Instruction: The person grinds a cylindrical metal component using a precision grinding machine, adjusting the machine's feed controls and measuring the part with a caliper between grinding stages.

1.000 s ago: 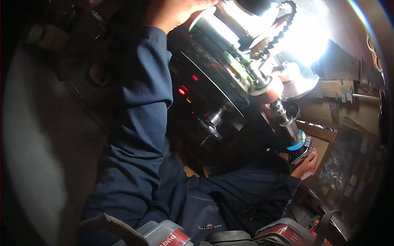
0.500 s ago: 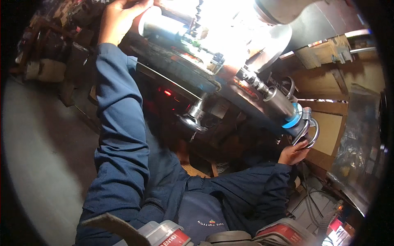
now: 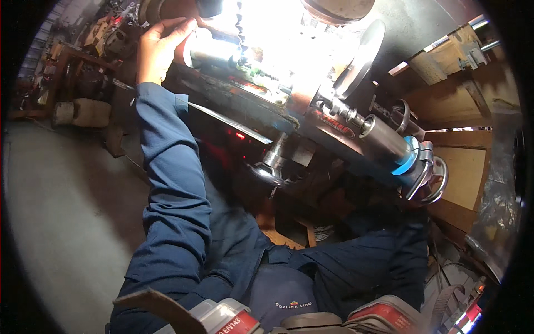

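Note:
My left hand (image 3: 158,50) is at the upper left, its bent fingers and thumb closed on the rim of a metal cylinder (image 3: 208,51) at the machine's left end. Bright glare washes out the work area beyond it. A dark machine bed (image 3: 239,92) slants down to the right. On it sits a second, grey cylinder (image 3: 384,139) with a blue ring (image 3: 408,156) and a bent metal handle (image 3: 436,181). My right sleeve (image 3: 406,245) reaches toward that handle, but the right hand is hidden in shadow below it. A shiny handwheel (image 3: 270,173) hangs under the bed.
A thin pale disc (image 3: 361,58) stands upright behind the bed, near a round lamp-like housing (image 3: 339,8). Wooden boards (image 3: 459,172) and a plastic sheet (image 3: 495,195) are at the right. Grey floor (image 3: 61,211) lies left, with a cluttered wooden rack (image 3: 67,61) behind.
My right hand has left the bent handle and dropped out of sight. My left hand stays at the cylinder's end. The whole view has shifted slightly.

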The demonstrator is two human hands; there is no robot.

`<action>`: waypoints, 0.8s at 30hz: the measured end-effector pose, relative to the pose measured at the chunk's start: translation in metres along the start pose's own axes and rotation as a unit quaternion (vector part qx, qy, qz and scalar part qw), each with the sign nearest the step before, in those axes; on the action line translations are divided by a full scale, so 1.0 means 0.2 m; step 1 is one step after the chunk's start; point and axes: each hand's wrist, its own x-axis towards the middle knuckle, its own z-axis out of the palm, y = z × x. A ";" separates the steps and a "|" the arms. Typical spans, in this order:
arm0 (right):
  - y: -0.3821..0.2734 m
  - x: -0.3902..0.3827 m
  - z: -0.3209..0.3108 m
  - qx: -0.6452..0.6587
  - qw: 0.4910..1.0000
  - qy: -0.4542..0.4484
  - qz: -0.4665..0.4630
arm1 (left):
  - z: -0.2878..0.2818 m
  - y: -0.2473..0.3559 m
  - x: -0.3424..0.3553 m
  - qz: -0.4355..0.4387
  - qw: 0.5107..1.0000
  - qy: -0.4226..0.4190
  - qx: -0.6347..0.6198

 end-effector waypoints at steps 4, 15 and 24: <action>-0.06 0.19 0.21 -0.072 0.986 0.148 -0.030 | -0.04 0.05 -0.02 -0.001 1.000 0.012 0.027; -0.13 0.37 0.28 -0.135 0.970 0.197 0.039 | -0.02 0.11 -0.05 -0.005 0.999 0.029 0.032; -0.05 -0.14 -0.14 -0.014 0.983 -0.146 0.108 | 0.00 0.06 -0.02 -0.012 1.000 0.020 0.000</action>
